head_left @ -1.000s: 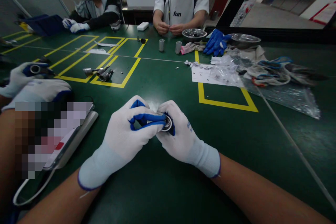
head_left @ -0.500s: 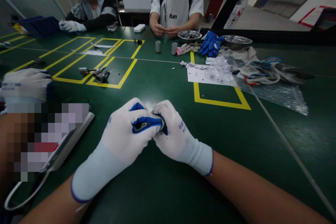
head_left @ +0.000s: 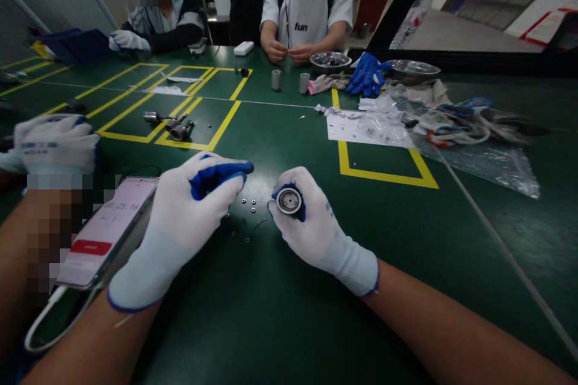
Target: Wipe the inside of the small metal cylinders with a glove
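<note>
My right hand (head_left: 307,222), in a white glove with blue palm, is wrapped round a metal cylinder (head_left: 289,200). Its round end faces up at me, showing a bright rim and small holes in the darker inner face. To the left, my left hand (head_left: 194,192), gloved alike, is apart from the cylinder. Its index finger is stretched out with the thumb close under it, and I see nothing held there. Between and below the hands, several small metal nuts (head_left: 253,210) lie on the green table (head_left: 271,325), some partly behind the left hand.
A phone (head_left: 102,234) with a white cable lies at left, beside another person's gloved hand (head_left: 56,144). Metal parts with stems (head_left: 178,128) rest ahead by yellow tape. Farther off are two metal cups (head_left: 276,79), steel bowls (head_left: 329,60), blue gloves (head_left: 366,75), plastic bags (head_left: 492,162) and seated people.
My left hand has let go of the cylinder and moved left. My right hand keeps the cylinder, whose end now faces me. The small nuts have come into sight.
</note>
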Demonstrator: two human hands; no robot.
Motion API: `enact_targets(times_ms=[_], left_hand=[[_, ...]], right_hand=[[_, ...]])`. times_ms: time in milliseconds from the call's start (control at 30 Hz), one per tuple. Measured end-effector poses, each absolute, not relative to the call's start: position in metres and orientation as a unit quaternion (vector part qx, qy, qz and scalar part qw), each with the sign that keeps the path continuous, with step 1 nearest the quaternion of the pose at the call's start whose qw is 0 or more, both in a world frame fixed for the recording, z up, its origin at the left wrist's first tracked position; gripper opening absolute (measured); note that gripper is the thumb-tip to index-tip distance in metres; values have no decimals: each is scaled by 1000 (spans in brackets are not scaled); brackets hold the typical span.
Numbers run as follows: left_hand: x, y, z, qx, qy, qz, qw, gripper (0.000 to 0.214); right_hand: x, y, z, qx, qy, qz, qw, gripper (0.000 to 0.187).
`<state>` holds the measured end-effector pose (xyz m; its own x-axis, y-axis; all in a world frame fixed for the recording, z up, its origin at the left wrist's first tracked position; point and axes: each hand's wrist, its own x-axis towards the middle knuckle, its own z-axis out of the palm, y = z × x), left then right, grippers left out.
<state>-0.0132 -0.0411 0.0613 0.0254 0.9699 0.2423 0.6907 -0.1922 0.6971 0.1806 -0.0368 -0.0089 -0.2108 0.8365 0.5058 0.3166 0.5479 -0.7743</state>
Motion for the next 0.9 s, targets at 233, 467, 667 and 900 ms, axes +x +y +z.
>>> enact_targets(times_ms=[233, 467, 667, 900], left_hand=[[-37, -14, 43, 724, 672, 81, 128, 39], [-48, -39, 74, 649, 709, 208, 183, 38], [-67, -89, 100, 666, 739, 94, -36, 46], [-79, -85, 66, 730, 648, -175, -131, 40]], right_hand=[[182, -33, -12, -440, -692, 287, 496, 10], [183, -27, -17, -471, -652, 314, 504, 8], [185, -26, -17, -462, -661, 327, 492, 9], [185, -25, -17, -453, -674, 319, 489, 9]])
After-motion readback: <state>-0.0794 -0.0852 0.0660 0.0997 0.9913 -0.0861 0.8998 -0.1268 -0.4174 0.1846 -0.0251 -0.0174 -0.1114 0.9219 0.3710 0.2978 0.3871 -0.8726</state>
